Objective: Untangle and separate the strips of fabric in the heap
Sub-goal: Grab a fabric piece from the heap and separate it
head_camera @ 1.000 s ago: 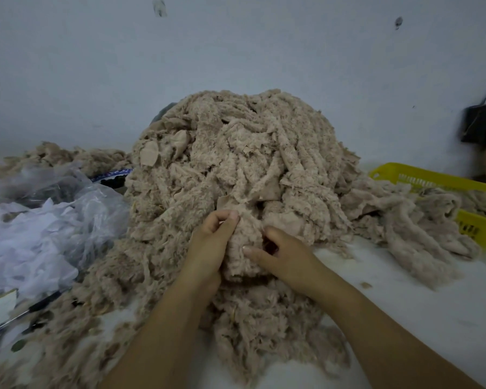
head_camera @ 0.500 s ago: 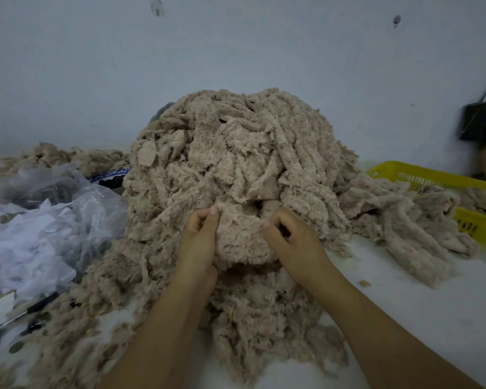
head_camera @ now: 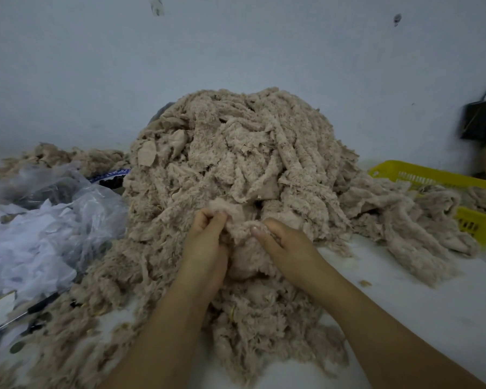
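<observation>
Left grip (head_camera: 205, 242) and right grip (head_camera: 289, 248) each pinch one fuzzy beige strip (head_camera: 241, 248) at the front of the heap (head_camera: 250, 153) on the counter (head_camera: 432, 318).

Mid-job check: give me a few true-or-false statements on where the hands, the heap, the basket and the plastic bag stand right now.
1. The left hand and the right hand both pinch a fuzzy beige piece at the front of the heap. True.
2. The yellow basket stands left of the heap. False: it stands to the right of it.
3. The yellow basket holds nothing. False: beige strips lie in it and trail over its rim onto the table.
4. A clear plastic bag with white material in it lies left of the heap. True.
</observation>
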A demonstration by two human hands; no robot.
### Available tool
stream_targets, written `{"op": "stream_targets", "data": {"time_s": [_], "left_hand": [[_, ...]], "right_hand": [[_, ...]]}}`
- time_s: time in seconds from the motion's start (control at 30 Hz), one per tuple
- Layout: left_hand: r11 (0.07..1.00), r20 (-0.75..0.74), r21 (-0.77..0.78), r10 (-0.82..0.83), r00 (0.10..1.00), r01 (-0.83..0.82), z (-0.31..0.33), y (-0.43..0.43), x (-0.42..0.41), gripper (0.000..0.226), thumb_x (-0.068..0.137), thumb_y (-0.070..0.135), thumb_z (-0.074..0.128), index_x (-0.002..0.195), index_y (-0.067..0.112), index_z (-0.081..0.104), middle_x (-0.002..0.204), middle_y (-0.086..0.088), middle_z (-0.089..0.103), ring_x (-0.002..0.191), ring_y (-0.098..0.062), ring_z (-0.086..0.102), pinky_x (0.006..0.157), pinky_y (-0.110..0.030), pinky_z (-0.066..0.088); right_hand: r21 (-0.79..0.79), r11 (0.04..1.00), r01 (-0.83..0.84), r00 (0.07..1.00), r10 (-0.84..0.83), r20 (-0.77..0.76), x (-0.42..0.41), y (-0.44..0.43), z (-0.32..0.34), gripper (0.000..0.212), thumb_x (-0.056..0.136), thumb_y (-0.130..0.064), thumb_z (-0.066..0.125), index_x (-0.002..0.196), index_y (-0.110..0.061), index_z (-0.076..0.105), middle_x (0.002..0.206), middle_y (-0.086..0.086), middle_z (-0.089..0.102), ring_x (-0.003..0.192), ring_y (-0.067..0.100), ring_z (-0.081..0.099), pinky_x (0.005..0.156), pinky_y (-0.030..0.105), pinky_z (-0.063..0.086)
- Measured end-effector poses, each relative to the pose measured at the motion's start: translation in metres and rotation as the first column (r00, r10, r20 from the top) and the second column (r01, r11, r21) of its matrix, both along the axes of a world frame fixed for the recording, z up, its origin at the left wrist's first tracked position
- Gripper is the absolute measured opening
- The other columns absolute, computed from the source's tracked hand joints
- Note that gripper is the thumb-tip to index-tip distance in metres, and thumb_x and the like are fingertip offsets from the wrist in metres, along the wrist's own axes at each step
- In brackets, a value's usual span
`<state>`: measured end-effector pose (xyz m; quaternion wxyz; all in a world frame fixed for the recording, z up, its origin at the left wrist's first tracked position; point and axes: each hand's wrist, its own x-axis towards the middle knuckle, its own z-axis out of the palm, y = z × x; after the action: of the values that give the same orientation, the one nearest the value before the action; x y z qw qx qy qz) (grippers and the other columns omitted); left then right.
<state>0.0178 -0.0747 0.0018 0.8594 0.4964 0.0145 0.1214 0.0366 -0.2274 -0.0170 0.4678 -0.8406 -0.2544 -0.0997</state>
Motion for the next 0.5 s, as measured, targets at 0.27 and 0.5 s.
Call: {"op": "stream_targets", "data": {"time_s": [0.27,0.5], "left_hand": [[0.95,-0.025,-0.288,0.123,0.992,-0.125,0.001,0.027,0.009,0.027,0.107,0.025,0.039,0.098,0.009,0.059,0.06,0.005,0.04,0.049,-0.006,0.037,0.048,-0.015,0.036],[0.643,0.085,0.745,0.176,0.981,-0.18,-0.003,0.005,-0.008,0.036,0.093,0.057,0.042,0.092,0.036,0.072,0.087,0.012,0.07,0.079,-0.006,0.066,0.076,-0.032,0.053]], "right_hand": [[0.268,0.911,0.313,0.945,-0.27,-0.184,0.007,-0.023,0.011,0.045,0.103,-0.045,0.04,0.121,-0.007,0.056,0.102,-0.008,0.066,0.09,0.005,0.06,0.074,0.037,0.043],[0.299,0.923,0.242,0.969,-0.218,-0.112,0.003,-0.017,0.008,0.018,0.104,-0.033,0.043,0.119,-0.037,0.052,0.069,-0.024,0.049,0.052,-0.005,0.042,0.054,0.019,0.035]]}}
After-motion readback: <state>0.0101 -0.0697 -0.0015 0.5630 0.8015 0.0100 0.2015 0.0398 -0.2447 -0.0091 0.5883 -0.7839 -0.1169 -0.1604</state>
